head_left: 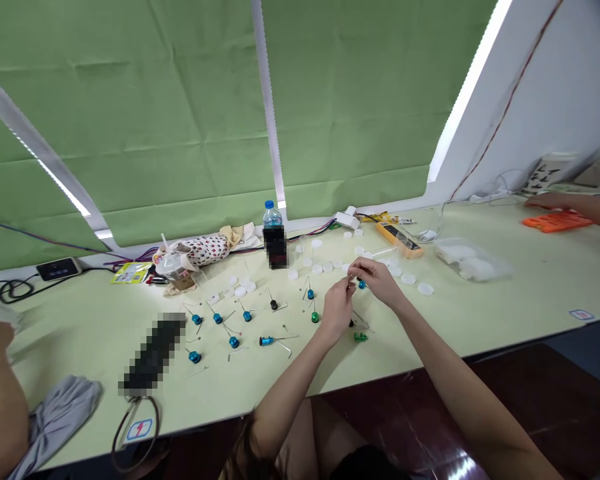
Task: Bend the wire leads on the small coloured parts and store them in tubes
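At the near edge of a pale green workbench (445,320), the person's left hand (337,308) and right hand (375,280) are raised together, fingers closed in a pinch on a small piece (351,284). The fingers hide it almost wholly, so its kind is hard to make out. Just right of that pinch sits a blue part (362,284). Spread to the left and in front of the hands are more small blue parts on thin wire legs (234,341), with a green one (315,317), a black one (273,305) and, nearer the right forearm, a green clip (361,337).

White plastic bottle caps (316,268) lie scattered beyond the hands. Further right, a transparent plastic tray (473,260) holds white discs (457,252). At the far side stands a water bottle (273,217), its lower part hidden behind a pixelated black object (275,247). A second pixelated dark object (153,353) lies to the left, and no writing on either can be read. At far right, a co-worker's hand (550,200) is just beside an orange tray (557,222). At left, another person's arm (0,393), cut off by the frame, is near a grey cloth (55,427).
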Tool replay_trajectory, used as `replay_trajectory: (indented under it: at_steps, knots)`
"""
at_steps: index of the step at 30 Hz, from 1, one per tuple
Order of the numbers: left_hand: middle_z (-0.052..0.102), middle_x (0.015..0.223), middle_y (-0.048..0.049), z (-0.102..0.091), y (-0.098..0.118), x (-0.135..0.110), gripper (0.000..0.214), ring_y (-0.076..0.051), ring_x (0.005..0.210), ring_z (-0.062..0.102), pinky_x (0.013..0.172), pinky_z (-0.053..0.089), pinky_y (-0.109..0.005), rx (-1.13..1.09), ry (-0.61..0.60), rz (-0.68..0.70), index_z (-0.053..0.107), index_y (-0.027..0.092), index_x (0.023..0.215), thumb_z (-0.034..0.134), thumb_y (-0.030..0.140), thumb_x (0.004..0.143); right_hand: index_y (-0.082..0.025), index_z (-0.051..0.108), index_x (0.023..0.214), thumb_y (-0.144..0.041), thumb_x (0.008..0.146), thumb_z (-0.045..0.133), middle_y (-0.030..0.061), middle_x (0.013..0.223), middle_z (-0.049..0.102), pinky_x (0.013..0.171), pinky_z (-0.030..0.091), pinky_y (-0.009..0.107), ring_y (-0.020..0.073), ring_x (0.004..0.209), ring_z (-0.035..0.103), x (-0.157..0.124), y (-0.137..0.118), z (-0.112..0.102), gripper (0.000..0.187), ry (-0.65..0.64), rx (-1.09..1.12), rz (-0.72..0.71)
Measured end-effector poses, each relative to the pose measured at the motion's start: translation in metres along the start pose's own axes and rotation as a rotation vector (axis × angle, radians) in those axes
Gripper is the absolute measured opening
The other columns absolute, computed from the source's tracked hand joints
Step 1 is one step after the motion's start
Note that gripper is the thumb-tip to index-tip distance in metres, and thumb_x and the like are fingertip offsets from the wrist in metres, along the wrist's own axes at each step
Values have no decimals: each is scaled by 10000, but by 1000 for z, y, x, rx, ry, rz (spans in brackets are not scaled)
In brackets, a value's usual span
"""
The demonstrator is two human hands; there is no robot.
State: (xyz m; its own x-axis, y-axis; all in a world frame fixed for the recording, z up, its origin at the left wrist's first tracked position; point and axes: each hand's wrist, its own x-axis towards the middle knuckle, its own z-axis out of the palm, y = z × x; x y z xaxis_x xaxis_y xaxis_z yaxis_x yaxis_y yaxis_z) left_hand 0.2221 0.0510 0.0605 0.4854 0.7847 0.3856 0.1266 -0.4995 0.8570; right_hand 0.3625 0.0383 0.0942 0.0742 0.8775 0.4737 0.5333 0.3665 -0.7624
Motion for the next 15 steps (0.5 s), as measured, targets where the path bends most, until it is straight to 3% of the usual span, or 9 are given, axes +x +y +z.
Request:
replay_trajectory:
  at_steps: [3, 5, 7, 9, 11, 13, 15]
  knots:
    - [650, 860, -64, -1, -1, 8, 160, -182, 798, 623, 784, 488, -334, -205, -36, -85, 587, 171, 937, 475, 226, 837, -197, 624, 873, -475, 829, 504, 22, 791, 597, 601, 413, 256, 127, 628, 498, -1, 1, -4, 306, 122, 140, 59]
    - [612, 747, -35, -3, 1, 8, 175, -141, 671, 603, 675, 499, -282, -390, -42, -134, 560, 158, 953, 496, 267, 831, -189, 606, 930, -504, 851, 454, 17, 755, 564, 517, 373, 241, 104, 540, 436, -5, 10, -4, 359, 257, 192, 145]
    - [567, 691, -8, -7, 4, 5, 218, -113, 586, 570, 586, 479, -243, -523, -55, -154, 531, 154, 989, 494, 310, 840, -181, 600, 867, -513, 858, 429, -2, 670, 518, 482, 341, 233, 100, 507, 401, -13, 20, -5, 374, 297, 158, 239]
    - [543, 677, 5, -12, 6, 1, 237, -98, 551, 547, 540, 450, -222, -577, -60, -156, 517, 158, 994, 501, 339, 842, -185, 597, 782, -492, 845, 463, -9, 638, 513, 521, 365, 237, 114, 550, 437, -29, 25, -5, 341, 178, 48, 286]
    - [538, 682, 10, -16, 8, -2, 248, -84, 530, 527, 512, 423, -205, -589, -56, -168, 514, 163, 988, 526, 355, 831, -200, 603, 768, -453, 831, 503, -3, 695, 559, 584, 398, 248, 132, 620, 485, -50, 23, -5, 280, -66, -62, 273]
    - [535, 692, 15, -19, 10, -4, 268, -59, 471, 475, 451, 366, -185, -590, -56, -196, 516, 170, 1000, 537, 371, 826, -224, 608, 838, -416, 828, 521, 3, 820, 590, 612, 418, 253, 136, 656, 516, -76, 16, -3, 211, -299, -122, 243]
    - [523, 695, 22, -21, 12, -3, 283, -29, 414, 382, 401, 285, -175, -598, -57, -218, 527, 176, 1022, 535, 382, 829, -244, 592, 920, -391, 828, 528, 14, 938, 579, 625, 437, 260, 133, 663, 536, -100, 9, 3, 185, -404, -175, 224]
